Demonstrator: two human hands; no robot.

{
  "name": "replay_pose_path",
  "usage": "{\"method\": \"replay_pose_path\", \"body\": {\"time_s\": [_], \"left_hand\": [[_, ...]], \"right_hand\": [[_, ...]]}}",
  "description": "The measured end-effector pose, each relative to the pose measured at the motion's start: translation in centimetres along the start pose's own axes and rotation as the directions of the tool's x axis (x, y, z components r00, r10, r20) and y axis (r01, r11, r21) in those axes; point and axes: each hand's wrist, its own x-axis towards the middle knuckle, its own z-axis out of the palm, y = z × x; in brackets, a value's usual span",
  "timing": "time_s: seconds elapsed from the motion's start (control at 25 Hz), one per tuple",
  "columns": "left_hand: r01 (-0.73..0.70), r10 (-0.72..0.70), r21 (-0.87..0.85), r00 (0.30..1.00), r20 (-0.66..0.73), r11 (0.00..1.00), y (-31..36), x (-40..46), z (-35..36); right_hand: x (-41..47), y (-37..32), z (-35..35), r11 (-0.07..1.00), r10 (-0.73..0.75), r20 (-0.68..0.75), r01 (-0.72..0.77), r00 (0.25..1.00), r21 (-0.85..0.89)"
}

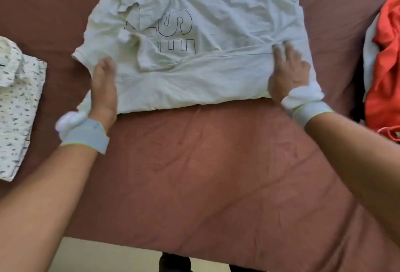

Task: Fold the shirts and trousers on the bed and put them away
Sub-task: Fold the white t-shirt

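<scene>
A pale grey-white T-shirt [216, 33] with outlined letters lies flat across the bed [205, 174], its near long side folded over toward the middle. My left hand [104, 89] lies flat on the folded strip near the collar end, fingers straight. At the hem end my right hand [287, 70] presses the fold down, fingers spread and straight. Both wrists wear grey bands. The shirt's collar is crumpled and one sleeve is tucked over the print.
A folded white patterned shirt [17, 107] lies at the left edge of the bed. An orange-red garment [385, 59] is heaped at the right edge, over something pale. The bed's near edge and the floor [108, 256] show at the bottom.
</scene>
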Motion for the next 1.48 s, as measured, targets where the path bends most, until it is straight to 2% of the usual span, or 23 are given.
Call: {"method": "replay_pose_path", "body": {"time_s": [0.04,0.12,0.2,0.24,0.28,0.4,0.52,0.6,0.68,0.8,0.88,0.96,1.04,1.12,1.2,1.28,1.32,1.36,1.4,1.48], "left_hand": [[-0.088,0.092,0.226,0.996,-0.006,0.970,-2.0,-0.9,-0.5],[-0.188,0.199,0.527,0.979,0.037,0.829,-5.9,-2.6,-2.4],[-0.329,0.264,0.746,0.941,0.211,0.579,-8.5,-3.4,-3.8],[-0.400,0.278,0.791,0.913,0.299,0.463,-9.1,-3.1,-4.4],[-0.461,0.310,0.793,0.881,0.357,0.398,-9.4,-2.5,-4.9],[-0.595,0.477,0.749,0.769,0.425,0.293,-9.7,-1.1,-5.8],[-0.614,0.570,0.739,0.725,0.388,0.277,-9.8,0.1,-7.5],[-0.658,0.573,0.712,0.691,0.440,0.246,-9.7,1.1,-9.2],[-0.752,0.536,0.646,0.601,0.592,0.130,-9.6,1.8,-11.8],[-0.848,0.393,0.528,0.498,0.773,0.034,-9.0,1.9,-16.2],[-0.873,0.284,0.487,0.463,0.840,-0.017,-9.4,0.1,-19.2],[-0.866,0.201,0.501,0.491,0.848,0.003,-11.2,-2.2,-21.4],[-0.838,0.184,0.535,0.545,0.818,0.107,-12.6,-3.9,-23.3],[-0.820,0.200,0.534,0.569,0.798,0.205,-11.9,-5.0,-23.4],[-0.760,0.257,0.549,0.641,0.724,0.349,-10.5,-5.1,-21.3],[-0.571,0.260,0.568,0.803,0.536,0.593,-8.9,-4.3,-18.3],[-0.436,0.189,0.550,0.874,0.448,0.712,-8.2,-3.8,-16.4],[-0.301,0.089,0.517,0.915,0.394,0.801,-7.7,-3.4,-14.6],[-0.212,0.020,0.490,0.930,0.367,0.845,-7.3,-2.8,-13.0],[-0.183,0.007,0.500,0.943,0.333,0.846,-7.1,-1.5,-10.8]], "right_hand": [[-1.1,-1.6,1.2,0.998,-0.070,0.068,0.070,0.995,0.008],[-3.7,-4.3,4.1,0.978,-0.204,0.161,0.208,0.966,-0.004],[-4.9,-4.7,6.1,0.962,-0.254,0.168,0.267,0.952,-0.057],[-4.8,-4.4,6.5,0.963,-0.246,0.127,0.257,0.961,-0.078],[-4.5,-3.7,6.7,0.970,-0.219,0.080,0.226,0.972,-0.092],[-3.8,-0.9,6.6,0.983,-0.116,-0.042,0.109,0.992,-0.144],[-3.5,1.1,5.6,0.965,-0.123,0.014,0.123,0.992,-0.233],[-4.2,1.1,4.9,0.942,-0.202,0.101,0.221,0.974,-0.251],[-6.3,0.4,4.3,0.921,-0.248,0.264,0.312,0.932,-0.235],[-11.0,-2.0,3.4,0.927,-0.166,0.548,0.319,0.820,-0.197],[-15.5,-4.4,3.2,0.945,-0.110,0.651,0.283,0.751,-0.166],[-19.6,-6.2,3.7,0.943,-0.080,0.711,0.285,0.698,-0.173],[-20.9,-7.4,3.8,0.936,-0.038,0.738,0.282,0.674,-0.210],[-20.0,-8.4,2.8,0.918,-0.044,0.708,0.308,0.705,-0.250],[-18.3,-11.2,1.8,0.931,-0.184,0.629,0.339,0.756,-0.136],[-16.8,-16.8,1.5,0.926,-0.376,0.475,0.338,0.796,0.167],[-16.1,-20.1,1.4,0.890,-0.445,0.388,0.348,0.807,0.295],[-15.4,-23.2,1.6,0.854,-0.494,0.318,0.382,0.809,0.355],[-14.5,-26.2,2.2,0.834,-0.527,0.279,0.426,0.802,0.351],[-12.9,-30.4,3.7,0.845,-0.534,0.262,0.500,0.804,0.188]]}}
